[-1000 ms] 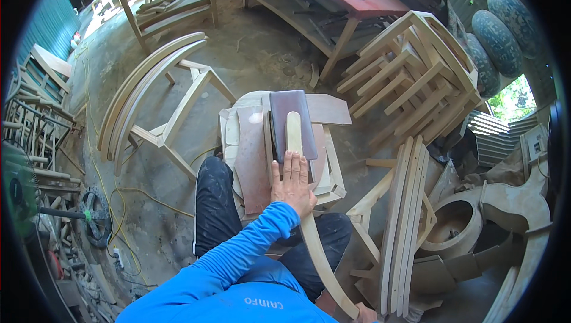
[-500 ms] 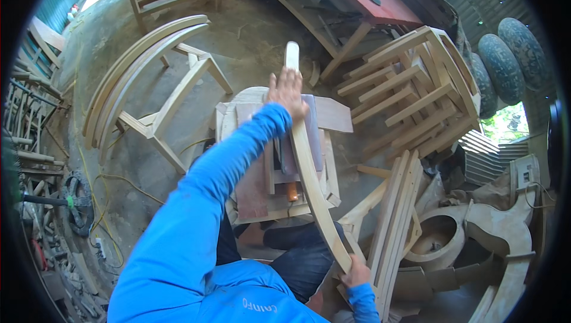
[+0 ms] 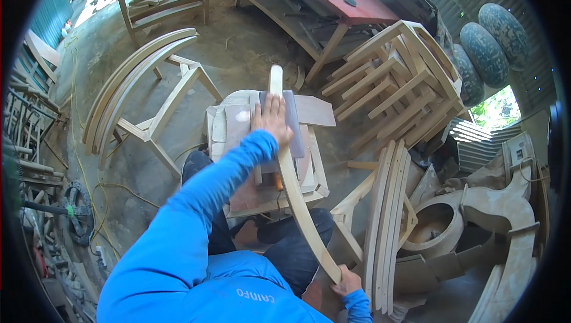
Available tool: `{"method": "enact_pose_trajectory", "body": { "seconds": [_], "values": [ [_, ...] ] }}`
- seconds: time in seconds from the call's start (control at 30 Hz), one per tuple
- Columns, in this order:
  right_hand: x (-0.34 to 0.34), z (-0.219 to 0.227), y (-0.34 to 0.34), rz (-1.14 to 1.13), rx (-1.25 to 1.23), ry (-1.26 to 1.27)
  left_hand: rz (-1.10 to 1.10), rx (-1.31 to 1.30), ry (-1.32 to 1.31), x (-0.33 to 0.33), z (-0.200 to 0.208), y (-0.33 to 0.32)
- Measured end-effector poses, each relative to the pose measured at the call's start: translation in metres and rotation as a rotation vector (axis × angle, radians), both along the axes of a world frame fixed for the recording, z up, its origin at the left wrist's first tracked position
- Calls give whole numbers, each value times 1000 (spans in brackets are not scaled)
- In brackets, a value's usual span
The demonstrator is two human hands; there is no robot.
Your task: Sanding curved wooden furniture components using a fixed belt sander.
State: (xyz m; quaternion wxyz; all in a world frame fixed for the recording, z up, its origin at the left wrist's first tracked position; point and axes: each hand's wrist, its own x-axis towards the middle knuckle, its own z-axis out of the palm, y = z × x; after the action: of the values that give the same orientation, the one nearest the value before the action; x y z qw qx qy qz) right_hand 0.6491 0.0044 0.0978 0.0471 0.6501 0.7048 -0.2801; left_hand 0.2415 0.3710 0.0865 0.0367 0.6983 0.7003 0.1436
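Observation:
A long, curved, pale wooden strip (image 3: 294, 195) runs from the work stand towards my right side, its rounded far end pointing away from me. My left hand (image 3: 272, 122) lies flat across its far part, fingers stretched out and pressing on top. At the near end, my right hand (image 3: 348, 281) is closed around the strip. Beneath the far part is a flat grey-purple, belt-like surface (image 3: 294, 118), with an orange part (image 3: 278, 181) at its near side. It rests on a low wooden stand (image 3: 244, 195) topped with boards. The strip and my left hand hide part of the surface.
Curved wooden pieces lean on a frame (image 3: 169, 100) at the left. Stacked wooden frames (image 3: 410, 85) stand at the far right, below a red-topped table (image 3: 363, 8). Long slats (image 3: 386, 228) lie beside my right hand. A yellow cord (image 3: 128, 187) crosses the floor.
The strip has slid towards me, both hands moving with it. My left hand still lies flat on top and my right still grips the near end. The view has shifted slightly.

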Motion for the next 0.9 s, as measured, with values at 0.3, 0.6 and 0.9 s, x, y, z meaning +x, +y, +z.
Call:
{"method": "enact_pose_trajectory", "body": {
  "seconds": [0.3, 0.6, 0.9],
  "values": [
    [59, -15, -178, -46, -138, -76, -156, -194, -40, 52, 18, -163],
    [7, 15, -171, -186, 234, 216, -62, -45, -544, 32, 22, -234],
    [-22, 54, -89, -171, 69, 498, -58, -551, -2158, 71, 112, -209]
  ]
}}
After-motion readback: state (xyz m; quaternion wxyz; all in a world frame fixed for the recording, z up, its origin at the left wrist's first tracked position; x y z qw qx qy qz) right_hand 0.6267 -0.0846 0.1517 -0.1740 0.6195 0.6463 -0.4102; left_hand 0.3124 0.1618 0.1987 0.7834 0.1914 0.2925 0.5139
